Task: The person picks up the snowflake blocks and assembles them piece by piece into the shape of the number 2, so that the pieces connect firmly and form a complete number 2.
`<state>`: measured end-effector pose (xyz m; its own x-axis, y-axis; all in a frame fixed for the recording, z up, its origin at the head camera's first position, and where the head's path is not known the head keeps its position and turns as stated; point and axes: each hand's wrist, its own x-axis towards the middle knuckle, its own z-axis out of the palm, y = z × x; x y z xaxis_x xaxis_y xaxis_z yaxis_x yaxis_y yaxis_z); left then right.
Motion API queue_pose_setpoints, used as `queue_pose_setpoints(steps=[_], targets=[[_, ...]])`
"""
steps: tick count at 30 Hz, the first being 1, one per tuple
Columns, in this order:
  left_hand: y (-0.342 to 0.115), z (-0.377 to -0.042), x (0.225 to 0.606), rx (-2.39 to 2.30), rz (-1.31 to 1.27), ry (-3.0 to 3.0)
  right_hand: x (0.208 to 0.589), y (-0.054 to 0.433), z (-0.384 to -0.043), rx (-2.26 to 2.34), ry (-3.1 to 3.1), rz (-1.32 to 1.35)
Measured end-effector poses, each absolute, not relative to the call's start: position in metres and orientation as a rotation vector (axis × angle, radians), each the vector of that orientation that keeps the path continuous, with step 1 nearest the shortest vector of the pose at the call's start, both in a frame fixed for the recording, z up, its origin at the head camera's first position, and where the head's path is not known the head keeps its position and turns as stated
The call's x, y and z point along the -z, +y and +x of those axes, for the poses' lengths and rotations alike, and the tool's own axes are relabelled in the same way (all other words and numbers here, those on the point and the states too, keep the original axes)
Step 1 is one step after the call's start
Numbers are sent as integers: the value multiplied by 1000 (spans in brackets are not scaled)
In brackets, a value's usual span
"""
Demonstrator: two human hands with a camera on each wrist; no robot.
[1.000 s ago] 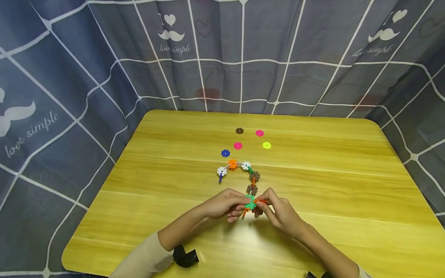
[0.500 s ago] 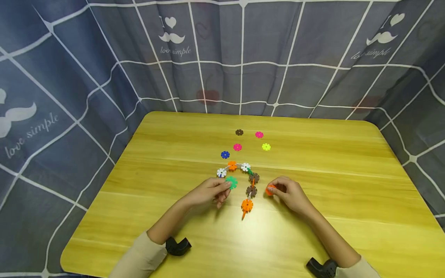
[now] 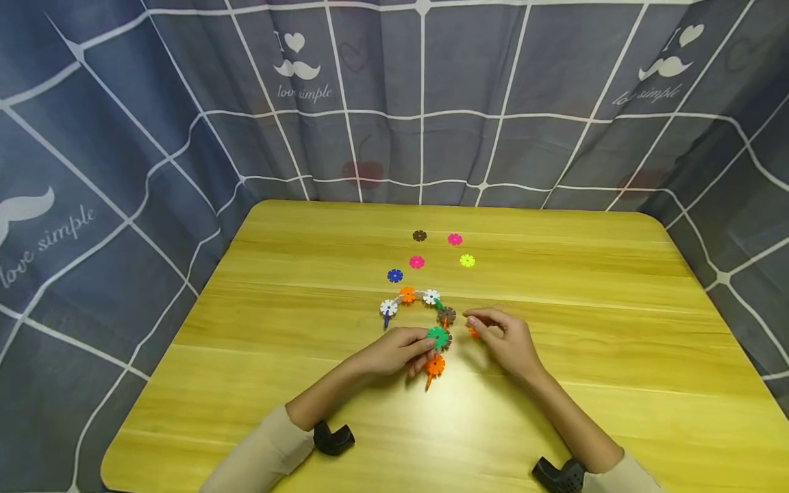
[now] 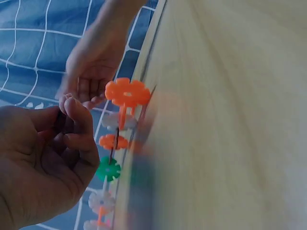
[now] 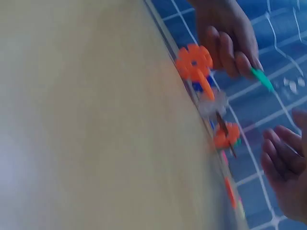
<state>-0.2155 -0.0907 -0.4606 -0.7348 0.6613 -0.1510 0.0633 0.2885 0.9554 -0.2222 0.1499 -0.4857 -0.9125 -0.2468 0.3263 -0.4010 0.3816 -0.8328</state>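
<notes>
My left hand pinches a green notched disc between thumb and fingers. The disc is held above a curved chain of interlocked discs and partly covers a brown one in the head view. An orange disc sits at the chain's near end, with another orange disc set edgewise in it. Beyond lie a brown disc, a white disc and an orange disc of the chain. My right hand hovers to the right, fingers relaxed and holding nothing. A loose orange disc lies partly hidden beneath its fingertips.
Loose discs lie farther back on the wooden table: blue, dark brown, yellow and two pink, one nearer the middle. A grey checked curtain hangs behind. Black devices are worn at both wrists.
Both hands first worked together at the chain's near end, then parted. The left hand swung left with the green disc, then back over the chain. The right hand let go of an orange disc.
</notes>
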Motion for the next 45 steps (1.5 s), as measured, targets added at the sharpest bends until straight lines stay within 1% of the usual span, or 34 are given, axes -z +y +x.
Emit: queue_pose_setpoints(steps=[4, 9, 11, 14, 18, 20, 22, 25, 28, 36, 40, 45], targets=[[-84, -218, 460, -1417, 742, 2134, 480, 138, -209, -2035, -2438, 635], [-82, -225, 460, -1198, 881, 2394, 483, 132, -205, -2239, -2351, 485], [-85, -229, 460, -1045, 999, 2559, 484, 133, -205, -2276, -2315, 392], [-88, -238, 459, -754, 1263, 2758, 486, 138, -208, -2336, -2265, 296], [-87, -246, 457, -355, 1611, 2729, 486, 143, -211, -2429, -2235, 209], [-85, -247, 457, -233, 1696, 2647, 486, 144, -212, -2461, -2231, 181], [-82, -247, 457, -162, 1724, 2614, 486, 144, -212, -2480, -2225, 161], [-78, -249, 457, -137, 1713, 2645, 487, 146, -213, -2494, -2208, 108], [-76, -252, 456, -147, 1639, 2707, 488, 148, -215, -2496, -2185, 52], [-86, -259, 455, 10, 1246, 2951, 489, 153, -215, -2486, -2198, 32], [-95, -258, 454, -49, 1075, 2992, 488, 154, -215, -2498, -2211, -28], [-110, -258, 443, -200, 914, 2813, 490, 154, -216, -2545, -2264, -48]])
